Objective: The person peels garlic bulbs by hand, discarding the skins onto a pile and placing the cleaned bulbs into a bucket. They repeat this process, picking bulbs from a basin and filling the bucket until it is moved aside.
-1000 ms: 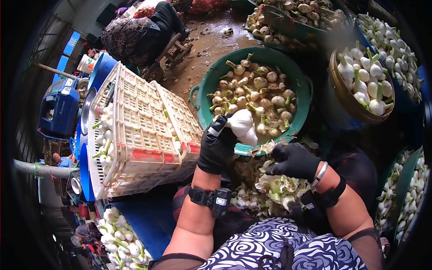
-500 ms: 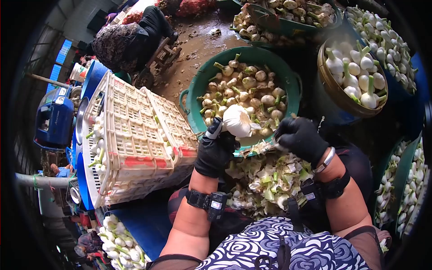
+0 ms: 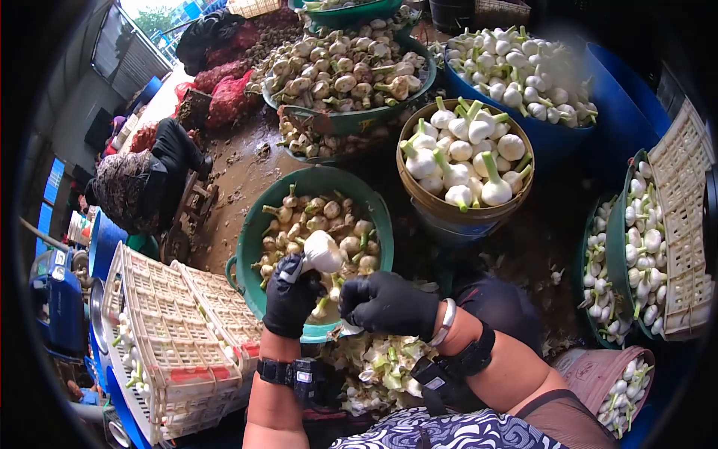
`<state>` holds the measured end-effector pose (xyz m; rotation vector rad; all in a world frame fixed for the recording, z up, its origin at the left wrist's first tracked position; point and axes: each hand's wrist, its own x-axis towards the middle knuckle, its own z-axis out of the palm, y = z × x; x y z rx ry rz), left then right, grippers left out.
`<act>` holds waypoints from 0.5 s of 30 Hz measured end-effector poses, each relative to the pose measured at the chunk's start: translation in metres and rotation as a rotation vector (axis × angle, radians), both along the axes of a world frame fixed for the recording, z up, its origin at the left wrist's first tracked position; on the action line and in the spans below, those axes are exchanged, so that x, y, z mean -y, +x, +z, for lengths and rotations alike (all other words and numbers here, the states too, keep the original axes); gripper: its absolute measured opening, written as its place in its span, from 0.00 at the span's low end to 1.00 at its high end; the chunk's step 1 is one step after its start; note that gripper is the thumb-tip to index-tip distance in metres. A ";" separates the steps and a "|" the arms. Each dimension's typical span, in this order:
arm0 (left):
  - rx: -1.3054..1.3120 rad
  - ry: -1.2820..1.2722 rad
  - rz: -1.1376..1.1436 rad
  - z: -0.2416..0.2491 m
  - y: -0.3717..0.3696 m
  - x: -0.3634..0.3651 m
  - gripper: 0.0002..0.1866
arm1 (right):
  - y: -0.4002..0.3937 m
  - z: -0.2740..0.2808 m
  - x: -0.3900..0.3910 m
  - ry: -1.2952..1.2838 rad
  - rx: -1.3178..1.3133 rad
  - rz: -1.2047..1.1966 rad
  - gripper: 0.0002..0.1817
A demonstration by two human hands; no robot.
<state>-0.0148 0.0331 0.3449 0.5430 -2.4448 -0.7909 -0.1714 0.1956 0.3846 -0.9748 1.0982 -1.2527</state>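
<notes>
Black-gloved left hand (image 3: 294, 295), one, clamped on one white garlic bulb (image 3: 323, 253) above one green tub (image 3: 381, 232); probably light, firm, slick if wet, best held by the stem. Right hand (image 3: 390, 303), one, fingers curled together, contents impossible to tell. Far right of tub, one bucket (image 3: 465, 217), white bulbs (image 3: 461, 150) uncounted.

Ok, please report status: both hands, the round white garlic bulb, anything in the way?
Left black-gloved hand gripping round white garlic bulb. Right black-gloved hand curled beside it, contents unclear. Nothing visibly blocking; round green plastic tub below.
</notes>
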 end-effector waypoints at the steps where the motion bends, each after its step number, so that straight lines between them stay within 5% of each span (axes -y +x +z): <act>1: -0.107 -0.205 -0.100 0.024 -0.034 -0.003 0.13 | -0.004 -0.001 -0.003 0.020 -0.517 0.042 0.08; 3: -0.467 1.116 -0.132 0.057 -0.099 -0.012 0.14 | -0.002 0.009 -0.013 0.178 -1.032 0.171 0.10; 5: -0.318 1.145 -0.283 0.088 -0.155 -0.018 0.17 | 0.002 -0.007 -0.015 0.207 -1.064 0.166 0.12; 9: -0.149 1.042 -0.430 0.075 -0.212 -0.028 0.17 | -0.002 0.000 -0.016 0.190 -0.966 0.127 0.12; 15: -0.221 1.149 0.001 0.007 -0.095 0.016 0.16 | -0.006 0.008 -0.021 0.166 -0.987 0.021 0.12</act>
